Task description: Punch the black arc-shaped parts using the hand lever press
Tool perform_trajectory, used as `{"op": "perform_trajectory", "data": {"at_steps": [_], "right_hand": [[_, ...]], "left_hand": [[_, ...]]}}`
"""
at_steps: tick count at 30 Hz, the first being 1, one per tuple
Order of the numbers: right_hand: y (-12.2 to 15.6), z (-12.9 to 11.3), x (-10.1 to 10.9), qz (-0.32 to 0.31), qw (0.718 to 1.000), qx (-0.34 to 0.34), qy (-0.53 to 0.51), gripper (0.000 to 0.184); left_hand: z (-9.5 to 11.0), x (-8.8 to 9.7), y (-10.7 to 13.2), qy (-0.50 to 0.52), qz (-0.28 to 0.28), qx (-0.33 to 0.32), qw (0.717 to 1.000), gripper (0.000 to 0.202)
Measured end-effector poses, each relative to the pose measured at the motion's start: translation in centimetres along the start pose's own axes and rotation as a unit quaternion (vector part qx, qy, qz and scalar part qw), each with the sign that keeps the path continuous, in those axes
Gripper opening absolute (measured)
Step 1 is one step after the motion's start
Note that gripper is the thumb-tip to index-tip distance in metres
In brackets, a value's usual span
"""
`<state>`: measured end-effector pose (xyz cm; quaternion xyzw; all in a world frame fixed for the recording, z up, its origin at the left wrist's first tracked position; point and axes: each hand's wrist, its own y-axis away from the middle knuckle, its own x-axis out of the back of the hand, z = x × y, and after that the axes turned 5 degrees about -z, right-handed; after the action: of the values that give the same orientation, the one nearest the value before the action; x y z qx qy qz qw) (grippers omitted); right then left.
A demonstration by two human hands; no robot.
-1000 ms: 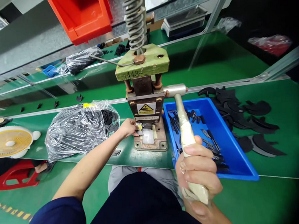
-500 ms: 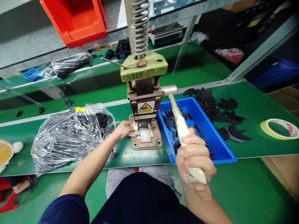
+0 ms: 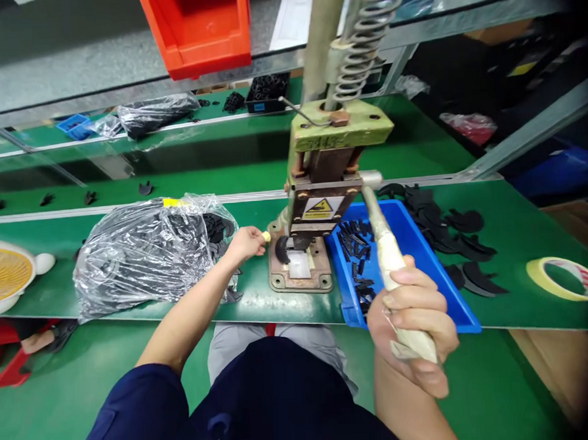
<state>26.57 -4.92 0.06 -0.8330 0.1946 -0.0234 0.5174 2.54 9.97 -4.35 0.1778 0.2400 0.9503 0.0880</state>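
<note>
My right hand (image 3: 418, 325) is wrapped round the pale, tape-covered lever handle (image 3: 387, 248) of a hand press (image 3: 316, 179). The lever slants down toward me from the press's right side. My left hand (image 3: 247, 243) is just left of the press base (image 3: 300, 285), fingers bent and slightly apart, with nothing visible in them. A yellow cover (image 3: 266, 236) is on one fingertip. A curved black piece (image 3: 282, 250) lies on the base at the left of the press head, apart from my fingers. The press head partly hides the spot beneath it.
A blue tray (image 3: 413, 240) of small black parts stands right of the press, with curved black pieces (image 3: 432, 219) beyond. A clear bag (image 3: 143, 261) of black parts lies left, near a fan (image 3: 6, 274). A tape roll (image 3: 538, 279) sits far right; a red bin (image 3: 211, 53) is above.
My left hand has let go of the black piece and drawn back left from the press. The piece stays on the base. My right hand still grips the lever; the view has shifted.
</note>
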Motion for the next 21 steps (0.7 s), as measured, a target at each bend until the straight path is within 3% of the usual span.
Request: {"op": "perform_trajectory", "data": {"at_steps": [3, 6, 9, 12, 14, 17, 21], "right_hand": [[0.1, 0.1, -0.2, 0.01, 1.0, -0.005, 0.004, 0.026], [0.2, 0.5, -0.4, 0.032, 0.999, -0.005, -0.013, 0.028], [0.3, 0.8, -0.5, 0.046, 0.998, -0.001, -0.033, 0.029], [0.3, 0.6, -0.3, 0.036, 0.999, -0.005, -0.021, 0.03], [0.3, 0.4, -0.2, 0.02, 1.0, -0.01, -0.009, 0.029], [0.2, 0.1, -0.1, -0.001, 1.0, -0.01, -0.008, 0.026], [0.1, -0.1, -0.1, -0.008, 1.0, -0.021, -0.02, 0.023]], "left_hand": [[-1.8, 4.2, 1.7, -0.11, 0.085, -0.044, 0.989, 0.006], [-3.8, 6.5, 4.3, -0.301, 0.118, -0.052, 0.945, 0.009], [-5.2, 6.1, 6.0, -0.443, 0.111, -0.034, 0.889, 0.016], [-5.8, 4.8, 5.9, -0.492, 0.104, -0.004, 0.865, 0.022], [-5.9, 4.5, 5.3, -0.477, 0.099, 0.007, 0.873, 0.021], [-5.9, 4.8, 4.5, -0.407, 0.099, 0.008, 0.908, 0.02], [-4.8, 4.3, 4.2, -0.225, 0.096, -0.034, 0.969, 0.02]]}}
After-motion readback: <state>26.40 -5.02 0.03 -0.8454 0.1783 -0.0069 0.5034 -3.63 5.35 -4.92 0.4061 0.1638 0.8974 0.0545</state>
